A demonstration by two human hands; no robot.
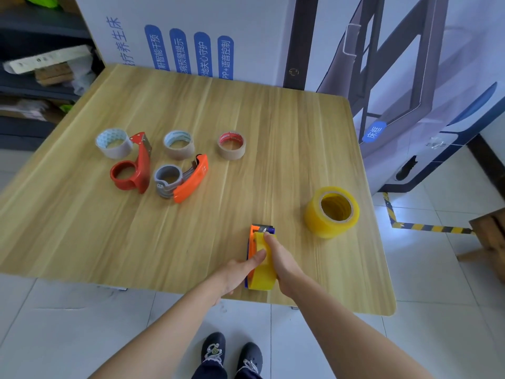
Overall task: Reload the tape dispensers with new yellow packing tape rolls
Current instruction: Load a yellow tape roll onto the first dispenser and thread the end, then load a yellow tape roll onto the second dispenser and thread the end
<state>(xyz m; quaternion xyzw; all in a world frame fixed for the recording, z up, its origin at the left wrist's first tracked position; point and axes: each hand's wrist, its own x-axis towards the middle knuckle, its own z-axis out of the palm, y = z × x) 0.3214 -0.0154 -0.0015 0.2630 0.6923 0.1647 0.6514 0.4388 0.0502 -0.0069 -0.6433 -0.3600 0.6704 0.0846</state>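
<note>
Table [246, 110]: near edge just under both wrists, open wood between the hands and the far items. Orange dispenser [252, 242] carrying a yellow tape roll [263, 269] near that edge, left hand [240, 266] and right hand [281, 258] both gripping it. Spare yellow roll [332, 212] to the right, apart.

Wood-grain surface [246, 127]. On it, far left: white tape roll [113, 143] touching red dispenser [134, 168]; tan roll [179, 144]; grey-orange dispenser [181, 179] just below it; red-core tan roll [231, 145]. Right side: yellow tape roll [332, 212]. Near edge: orange dispenser [255, 236] loaded with yellow tape.
</note>
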